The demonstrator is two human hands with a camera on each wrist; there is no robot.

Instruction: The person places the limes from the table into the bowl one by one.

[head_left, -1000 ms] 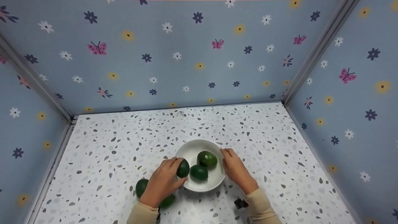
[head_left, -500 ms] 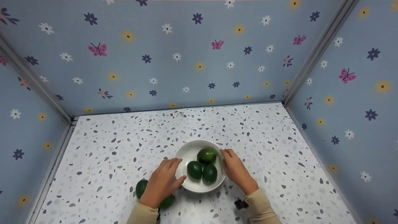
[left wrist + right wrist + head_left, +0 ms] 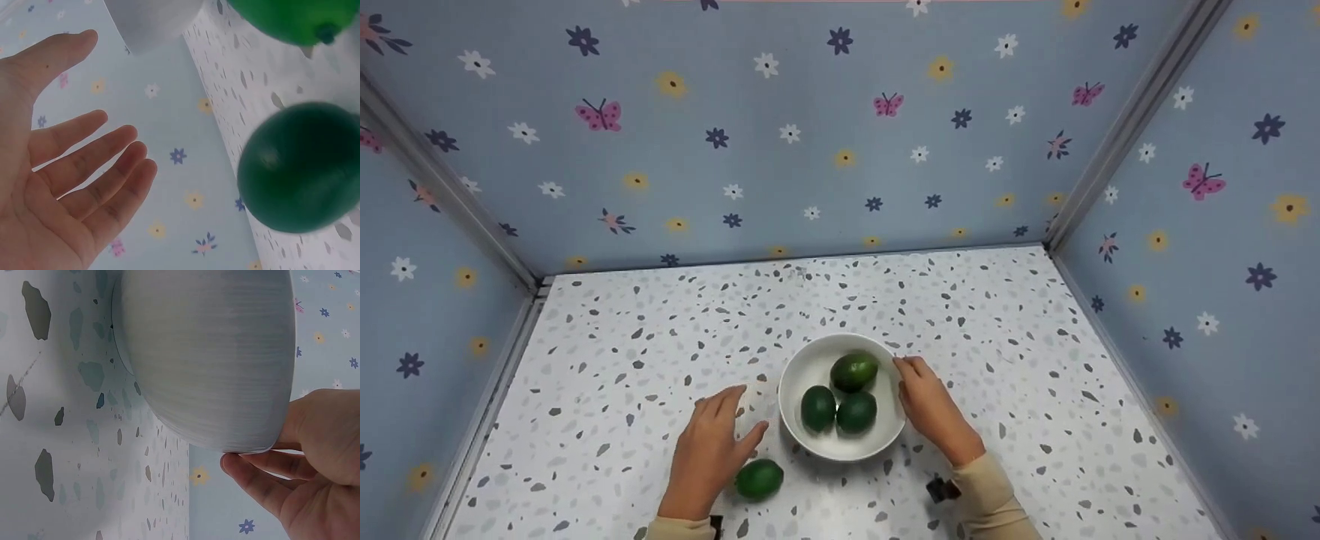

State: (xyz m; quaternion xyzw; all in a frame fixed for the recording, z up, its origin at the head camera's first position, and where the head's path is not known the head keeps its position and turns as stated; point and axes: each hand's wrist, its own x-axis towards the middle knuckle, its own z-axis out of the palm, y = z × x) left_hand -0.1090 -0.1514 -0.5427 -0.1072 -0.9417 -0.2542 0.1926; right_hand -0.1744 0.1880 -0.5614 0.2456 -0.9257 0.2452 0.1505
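Three green fruits (image 3: 818,409) sit in the white bowl (image 3: 844,448), two loose ones (image 3: 298,169) lie outside on the worktop (image 3: 622,337), so roughly past halfway; my left hand (image 3: 703,451) is empty, fingers relaxed; my right hand (image 3: 934,412) grips the rim

That white bowl (image 3: 889,420) looks smooth with a soft sheen, green fruits (image 3: 853,372) kinda waxy-glossy from here. Smooth speckled tabletop (image 3: 622,360), dull metal-looking corner strips (image 3: 1132,124), matt cloth sleeves (image 3: 990,491).

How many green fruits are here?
5: three green fruits in the bowl, a bright one on the table, a dark one there too, hidden from the head view by the left hand.
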